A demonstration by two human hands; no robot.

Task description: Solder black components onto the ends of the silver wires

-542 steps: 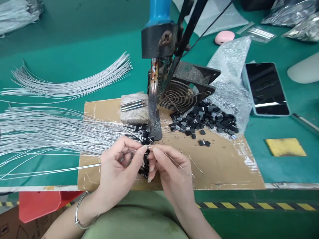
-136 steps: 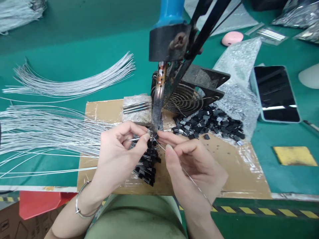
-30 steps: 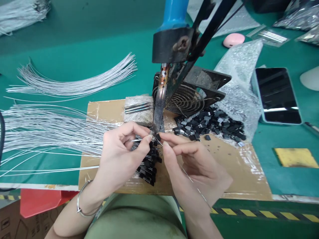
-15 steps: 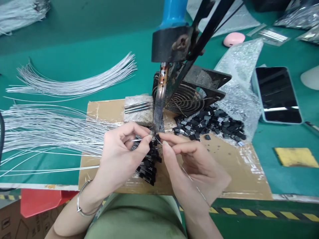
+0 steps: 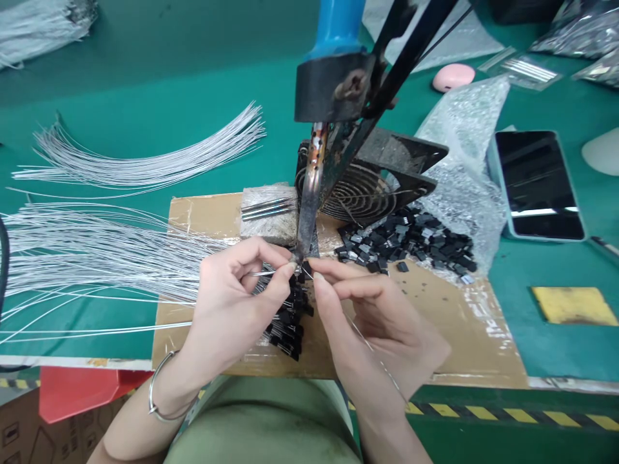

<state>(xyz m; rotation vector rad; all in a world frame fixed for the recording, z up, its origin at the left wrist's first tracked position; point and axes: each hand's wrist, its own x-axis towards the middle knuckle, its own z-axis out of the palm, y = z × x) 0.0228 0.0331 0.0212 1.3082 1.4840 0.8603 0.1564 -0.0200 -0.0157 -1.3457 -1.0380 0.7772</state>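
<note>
My left hand is closed in a pinch on a white wire, its fingertips right beside the tip of a mounted soldering iron. From the other side, my right hand pinches a thin solder wire that runs back across the palm. A small black connector sits at the iron tip between both hands; which fingers support it I cannot tell. Below the fingertips, several wires with black connectors lie bunched on the cardboard, partly covered by my left hand.
White wires spread at left, with another bundle behind. A fan stands behind the iron, near a block with metal rods. Loose black connectors are heaped at right, near a phone and yellow sponge.
Both hands stay at the iron tip with the same pinches. My right thumb has shifted very slightly left; otherwise the scene looks the same.
</note>
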